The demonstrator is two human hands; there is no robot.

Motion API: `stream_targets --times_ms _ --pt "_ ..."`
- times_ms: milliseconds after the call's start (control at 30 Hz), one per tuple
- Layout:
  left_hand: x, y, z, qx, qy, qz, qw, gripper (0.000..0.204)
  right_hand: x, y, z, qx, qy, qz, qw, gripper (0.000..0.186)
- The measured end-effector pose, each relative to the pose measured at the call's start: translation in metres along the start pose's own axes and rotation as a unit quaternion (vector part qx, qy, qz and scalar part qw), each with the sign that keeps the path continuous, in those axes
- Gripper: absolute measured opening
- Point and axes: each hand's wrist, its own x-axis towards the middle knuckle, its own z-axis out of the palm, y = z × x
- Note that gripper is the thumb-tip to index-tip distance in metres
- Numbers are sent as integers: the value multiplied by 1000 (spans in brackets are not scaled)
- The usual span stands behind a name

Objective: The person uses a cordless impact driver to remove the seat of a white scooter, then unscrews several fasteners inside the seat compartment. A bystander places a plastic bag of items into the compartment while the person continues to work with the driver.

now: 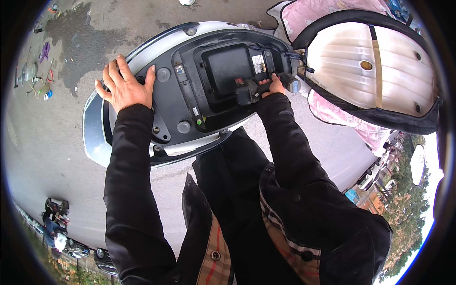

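A scooter's rear body lies below me, with its dark under-seat panel [164, 102] exposed. My left hand [126, 85] rests on the tail end of it, fingers spread and thumb apart, gripping nothing. In my right hand [273, 87] is a black cordless drill [246, 92], held by its handle over the storage compartment [225, 66]. The drill's battery end points left and its front end points right, toward the seat hinge. My fingers hide part of the handle. Whether the drill's tip touches anything, I cannot tell.
The scooter's seat [349, 66] is tipped up at the right, pale underside showing. A pink patterned cover [327, 111] hangs beside it. Tools and small items, including a purple object [45, 51], lie on the pavement at the far left. Another person [54, 235] and parked vehicles are at the lower left.
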Motion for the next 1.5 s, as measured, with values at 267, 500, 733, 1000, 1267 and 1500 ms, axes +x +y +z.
stream_targets --times_ms 267,500,733,1000,1267,1500 --pt "0 1 0 18 -14 -5 1000 89 -13 5 -5 26 4 13 1000 16" --pt "-1 2 0 21 -11 -4 1000 89 -10 10 3 27 -6 11 1000 15" --pt "1 2 0 18 -8 -6 1000 90 -10 9 4 -17 -8 19 1000 16" --pt "1 1 1 21 -5 -6 1000 89 -4 12 6 -11 -17 8 1000 16" --pt "0 1 -1 19 -8 -5 1000 88 -17 2 8 -4 43 36 998 27" --pt "0 1 -2 11 -8 -5 1000 88 -20 -12 0 -9 26 32 999 26"
